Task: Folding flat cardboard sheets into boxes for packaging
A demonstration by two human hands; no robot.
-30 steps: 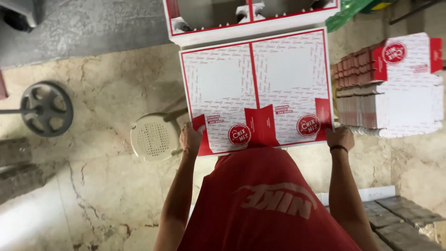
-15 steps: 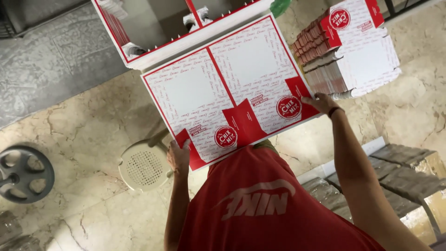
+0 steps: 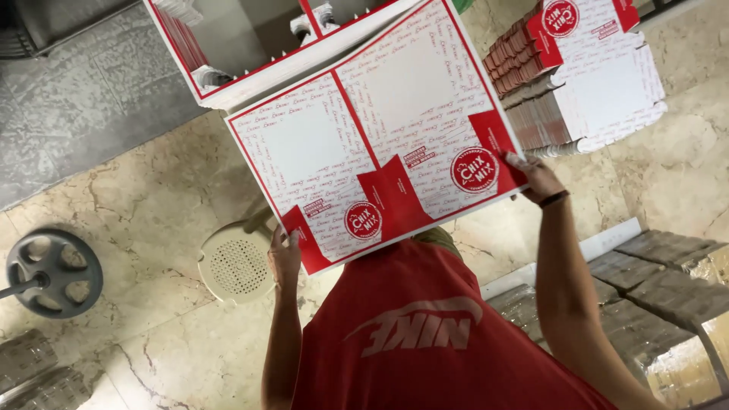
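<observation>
The person holds a flat red-and-white carton blank (image 3: 380,159) out before them, left hand (image 3: 284,254) gripping its near left corner, right hand (image 3: 535,176) pinching the near right corner. It hangs over the marble floor (image 3: 137,197), just short of an opened box (image 3: 250,45). My guess: folding comes next, and it calls for creasing the side flaps. A stack of blanks (image 3: 585,83) waits far right.

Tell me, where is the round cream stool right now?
The cream stool stands on the marble floor lower left, beside the left hand, under the flat box's corner.
</observation>
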